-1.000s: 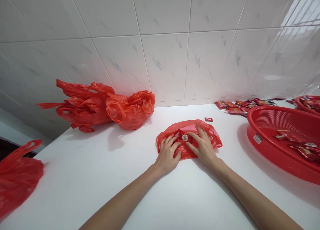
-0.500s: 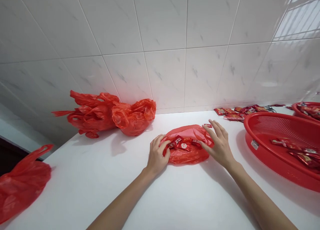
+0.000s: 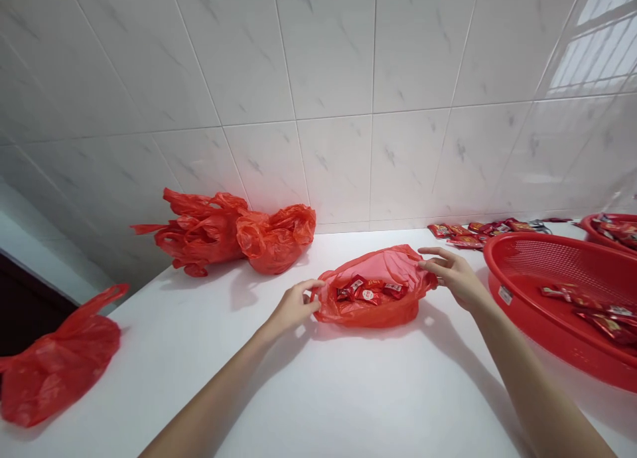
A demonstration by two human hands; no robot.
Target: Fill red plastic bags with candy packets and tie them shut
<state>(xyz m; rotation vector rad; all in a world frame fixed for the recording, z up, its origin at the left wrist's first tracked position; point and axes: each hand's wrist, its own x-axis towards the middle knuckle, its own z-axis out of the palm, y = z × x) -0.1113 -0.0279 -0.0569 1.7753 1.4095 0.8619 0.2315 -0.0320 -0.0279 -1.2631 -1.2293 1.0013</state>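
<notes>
Red bag (image 3: 368, 317), thin, crinkled, mouth open, red packets inside. I see it between left hand (image 3: 294, 305), eight o'clock, and right hand (image 3: 455, 279), two o'clock, each pinching rim.

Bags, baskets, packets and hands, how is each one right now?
Middle bag: open, upright
Its packets: wrapped, bunched together
Left hand: pinching the middle bag's edge
Right hand: pinching its other end
Back bags: crumpled, bulging
Left bag: bulging, handle up
Big basket: upright, part full
Small basket: holding packets, partly out of view
Loose packets: wrapped, scattered
</notes>
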